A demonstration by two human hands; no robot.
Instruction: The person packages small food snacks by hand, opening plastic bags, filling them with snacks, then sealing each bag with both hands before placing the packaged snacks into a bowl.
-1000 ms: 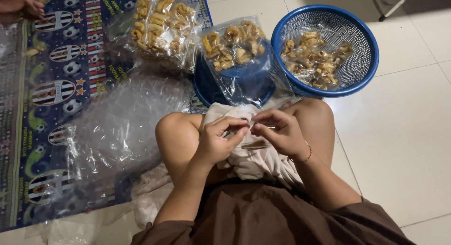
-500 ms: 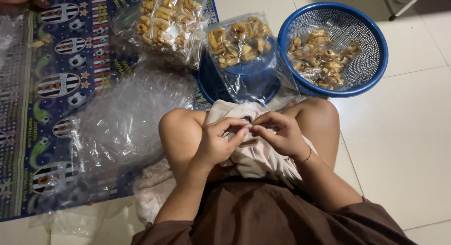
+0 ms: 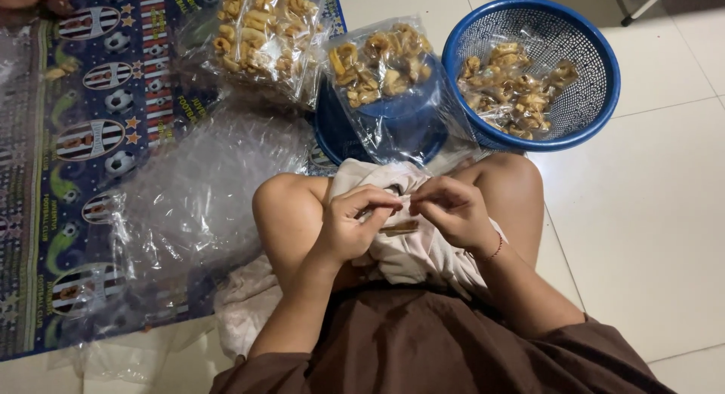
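A basket (image 3: pixel 604 84) sits upper right, snack bags (image 3: pixel 264 32) upper centre, a mat (image 3: pixel 45 175) left, empty bags (image 3: pixel 204 190) on it.

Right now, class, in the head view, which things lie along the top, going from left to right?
Patterned blue mat → clear bag of golden fried snacks → second clear snack bag → round blue plastic basket → white tiled floor.

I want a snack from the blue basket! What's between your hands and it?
In the head view, a clear bag of snacks on a blue tub lies between both hands and the blue basket.
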